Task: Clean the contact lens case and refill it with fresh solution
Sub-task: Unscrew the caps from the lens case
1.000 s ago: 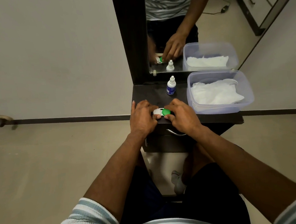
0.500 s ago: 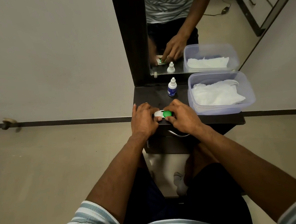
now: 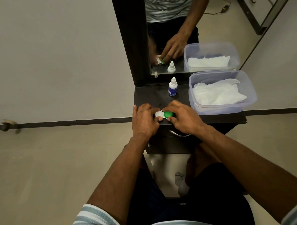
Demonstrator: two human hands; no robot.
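Contact lens case (image 3: 163, 114) sits at the front edge of the desk (image 3: 148, 96), left hand (image 3: 145, 121) pinching its white cap, right hand (image 3: 184, 117) curled round the green one (both caps on). Solution bottle (image 3: 172, 87) stands upright at the back edge, beside the plastic tub (image 3: 221, 107).

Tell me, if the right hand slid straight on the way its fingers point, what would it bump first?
Probably the left hand: the right hand points leftward across the lens case that both grip.
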